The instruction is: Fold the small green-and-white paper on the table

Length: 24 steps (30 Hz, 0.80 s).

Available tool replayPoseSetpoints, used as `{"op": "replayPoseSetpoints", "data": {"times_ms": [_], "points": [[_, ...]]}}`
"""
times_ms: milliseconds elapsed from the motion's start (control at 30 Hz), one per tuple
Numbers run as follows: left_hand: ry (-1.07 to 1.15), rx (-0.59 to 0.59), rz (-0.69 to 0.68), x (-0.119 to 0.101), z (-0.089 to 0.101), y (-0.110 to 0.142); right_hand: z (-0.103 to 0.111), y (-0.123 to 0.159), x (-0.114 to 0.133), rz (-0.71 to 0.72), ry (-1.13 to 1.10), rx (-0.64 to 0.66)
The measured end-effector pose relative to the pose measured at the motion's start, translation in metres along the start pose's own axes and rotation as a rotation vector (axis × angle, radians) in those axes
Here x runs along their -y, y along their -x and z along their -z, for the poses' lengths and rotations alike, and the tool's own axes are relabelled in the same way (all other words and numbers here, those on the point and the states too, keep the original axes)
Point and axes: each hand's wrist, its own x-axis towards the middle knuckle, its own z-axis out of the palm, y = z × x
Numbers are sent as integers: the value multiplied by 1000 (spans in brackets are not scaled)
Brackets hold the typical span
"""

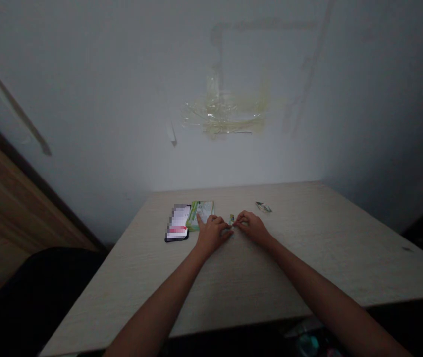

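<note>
Bare forearms [165, 296] nearest; left hand [212, 234] and right hand [253, 227] meet by tiny yellow-green scrap [232, 217], flat green-white printed packet [204, 208] behind left. Dim; I can't tell either grip.

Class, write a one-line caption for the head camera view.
Two bare hands meet over a pale table, beside a phone and a green-edged booklet.
</note>
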Motion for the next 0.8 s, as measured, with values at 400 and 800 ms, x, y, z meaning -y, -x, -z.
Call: {"op": "replayPoseSetpoints", "data": {"times_ms": [400,800], "points": [[-14,-9,2,2,-3,0,4,-1,-5,-33,-136,-54],[-66,-10,-35,2,-1,0,4,0,-7,-15,-57,-45]]}}
